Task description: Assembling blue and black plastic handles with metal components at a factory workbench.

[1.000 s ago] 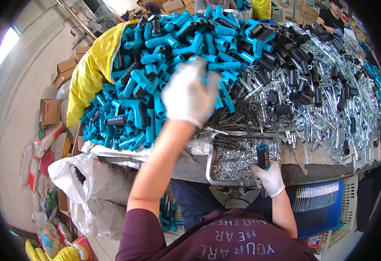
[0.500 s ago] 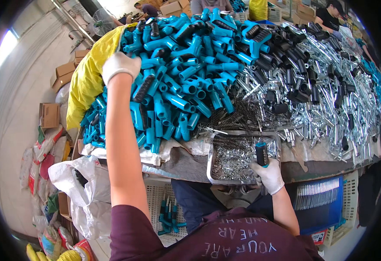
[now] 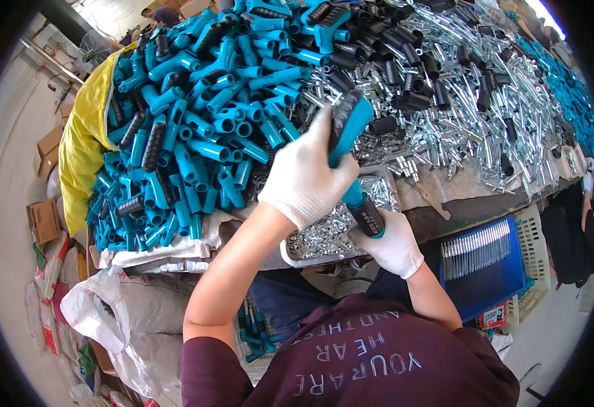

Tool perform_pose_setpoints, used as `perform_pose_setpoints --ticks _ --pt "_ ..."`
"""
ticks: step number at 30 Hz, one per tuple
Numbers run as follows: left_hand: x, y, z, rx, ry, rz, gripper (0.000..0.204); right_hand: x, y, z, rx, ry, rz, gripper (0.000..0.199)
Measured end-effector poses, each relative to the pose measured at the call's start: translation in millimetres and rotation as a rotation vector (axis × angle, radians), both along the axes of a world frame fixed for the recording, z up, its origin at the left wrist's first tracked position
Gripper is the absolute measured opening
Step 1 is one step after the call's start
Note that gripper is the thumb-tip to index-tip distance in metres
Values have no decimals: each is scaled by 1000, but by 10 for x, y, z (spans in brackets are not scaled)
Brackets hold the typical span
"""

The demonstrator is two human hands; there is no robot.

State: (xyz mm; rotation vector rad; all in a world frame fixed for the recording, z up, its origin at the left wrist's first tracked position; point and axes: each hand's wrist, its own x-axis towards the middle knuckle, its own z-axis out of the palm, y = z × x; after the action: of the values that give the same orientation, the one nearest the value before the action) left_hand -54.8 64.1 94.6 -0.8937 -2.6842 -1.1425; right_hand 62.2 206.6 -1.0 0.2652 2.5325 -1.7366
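Observation:
In its white glove, my left hand [image 3: 310,175] is closed round a teal plastic handle [image 3: 357,129] with a ribbed black grip, held tilted over the tray. Lower down, my right hand [image 3: 390,245], also gloved, grips a black-and-teal cylinder [image 3: 366,216]. The handle's lower end meets the cylinder in one line; how far one sits inside the other I cannot tell. Beneath both hands is a shallow tray [image 3: 297,262] of small metal parts, partly covered by my hands. To the left lies a heap of similar teal handles [image 3: 205,146].
Black sleeves [image 3: 416,95] and shiny metal rods [image 3: 470,129] are heaped right of the handles. A yellow sack [image 3: 83,149] edges the pile's left. Below the table are a blue bin [image 3: 477,285] with a row of metal rods and a white bag [image 3: 100,305]. Cartons [image 3: 43,218] stand by the wall.
My left hand has come from the pile's left side to the middle, now holding a teal handle against the cylinder's end. My right hand has tilted the cylinder. The view has shifted right.

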Motion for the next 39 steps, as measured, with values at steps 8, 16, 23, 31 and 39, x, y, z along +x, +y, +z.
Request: perform_pose_setpoints --ticks 8,16,23,31,39 --pt "86 193 -208 17 22 98 40 51 -26 -162 -88 38 -11 29" --pt "105 133 -222 466 -143 -59 26 177 77 20 -1204 -386 423 29" --pt "135 257 -362 1151 -241 -613 28 151 -49 -141 -1547 -355 735 37" --pt "73 -236 -152 769 -797 -392 88 28 268 62 -785 -384 654 25" --pt "-225 -416 101 250 -452 -297 46 250 187 160 -830 -448 683 31"
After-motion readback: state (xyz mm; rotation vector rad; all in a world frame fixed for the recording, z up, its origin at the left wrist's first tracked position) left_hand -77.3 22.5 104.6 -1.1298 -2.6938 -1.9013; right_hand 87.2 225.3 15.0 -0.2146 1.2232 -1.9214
